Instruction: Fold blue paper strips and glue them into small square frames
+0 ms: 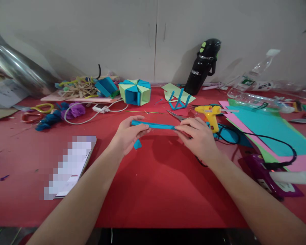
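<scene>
A narrow folded strip of blue paper (pixel 161 126) is stretched level between my hands, above the red tabletop (pixel 153 180). My left hand (pixel 129 134) pinches its left end between thumb and fingers. At the other end, the thumb and fingertips of my right hand (pixel 197 137) close on the strip. Below my left fingers shows a small blue paper scrap (pixel 137 144). Scissors (pixel 175 115) lie just beyond my right hand, their handles hidden behind it. A yellow glue gun (pixel 211 117) rests to the right of that hand.
Behind the strip stand a blue-and-green folded paper piece (pixel 135 92) and a blue paper frame (pixel 179 102). A phone (pixel 73 166) lies left, coloured sheets (pixel 260 126) and a purple device (pixel 267 177) with a cord right. A black bottle (pixel 202 68) leans against the wall.
</scene>
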